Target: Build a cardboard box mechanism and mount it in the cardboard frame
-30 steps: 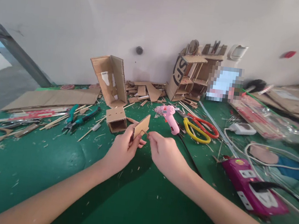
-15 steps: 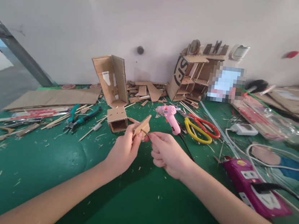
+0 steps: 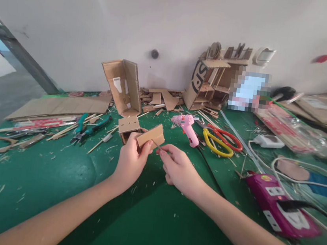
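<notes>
My left hand (image 3: 134,154) is closed on a small piece of cardboard (image 3: 153,134), thumb on its near face. Between the fingertips of my right hand (image 3: 180,166) is a thin stick (image 3: 158,146), whose far end meets the cardboard by my left thumb. Whether the stick goes into the cardboard or only touches it, I cannot tell. Just behind my left hand sits a small open cardboard box (image 3: 129,125) with holes in its top. A pink glue gun (image 3: 189,129) stands beyond my right hand.
Yellow-and-red-handled scissors (image 3: 219,141) lie right of the glue gun. A purple power strip (image 3: 282,206) with cables is at the right. Teal-handled pliers (image 3: 91,128) lie at the left. Behind stand a tall cardboard box (image 3: 123,87), cardboard scraps (image 3: 166,99) and a cardboard shelf model (image 3: 210,82).
The cardboard piece has been turned so its broad face now shows toward me. My right hand has shifted slightly, still pinching the stick. The view has moved a little.
</notes>
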